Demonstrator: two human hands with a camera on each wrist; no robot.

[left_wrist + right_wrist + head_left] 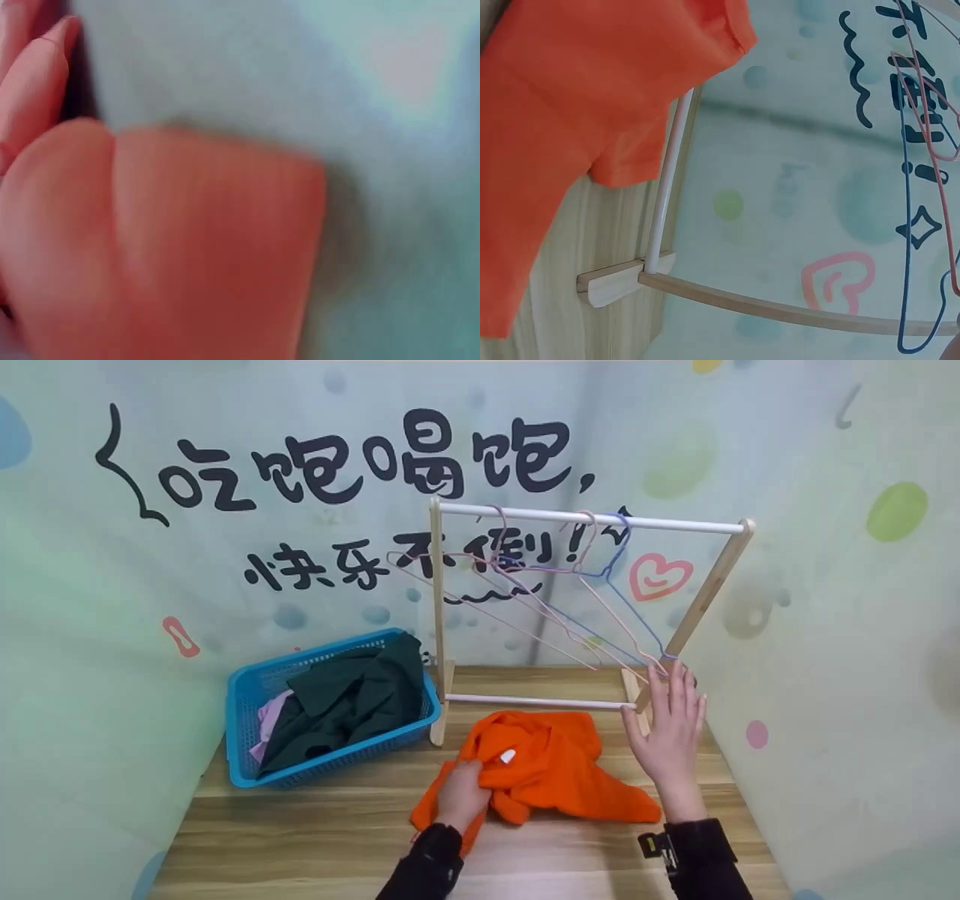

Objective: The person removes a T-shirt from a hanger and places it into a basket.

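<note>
An orange garment with a white tag lies bunched on the wooden table. My left hand grips its left side. In the left wrist view, that hand is close up and blurred, and the cloth cannot be made out. My right hand is raised with straight fingers in front of the rack's right foot, near the lower ends of the hangers. Whether it touches them is unclear. The right wrist view shows the orange garment beside the rack's lower bar.
A small rack with a white top rail and wooden posts stands at the back; pink and blue hangers hang from it. To its left is a blue basket with dark green and lilac cloth. Printed wall sheets enclose the table.
</note>
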